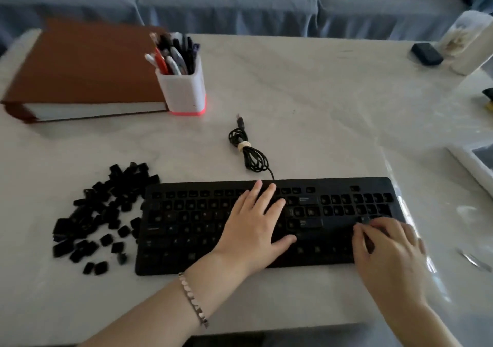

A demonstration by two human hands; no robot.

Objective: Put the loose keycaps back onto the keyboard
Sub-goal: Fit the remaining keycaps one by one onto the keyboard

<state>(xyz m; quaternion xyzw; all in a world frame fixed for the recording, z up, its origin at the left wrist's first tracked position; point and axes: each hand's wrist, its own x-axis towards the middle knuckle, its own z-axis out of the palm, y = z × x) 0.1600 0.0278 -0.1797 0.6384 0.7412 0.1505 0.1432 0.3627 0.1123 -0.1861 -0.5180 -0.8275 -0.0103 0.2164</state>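
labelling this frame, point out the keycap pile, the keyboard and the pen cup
keycap pile (pixel 108 212), head view, middle of the heap
keyboard (pixel 186 229), head view, left key area
pen cup (pixel 184 93), head view, white front wall

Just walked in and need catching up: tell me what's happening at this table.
A person is working on a black keyboard. Their left hand lies flat, fingers spread, on its middle rows. Their right hand, fingers curled, is at the number pad corner; whether it holds a keycap is unclear. A pile of loose keycaps lies on the table left of the keyboard.
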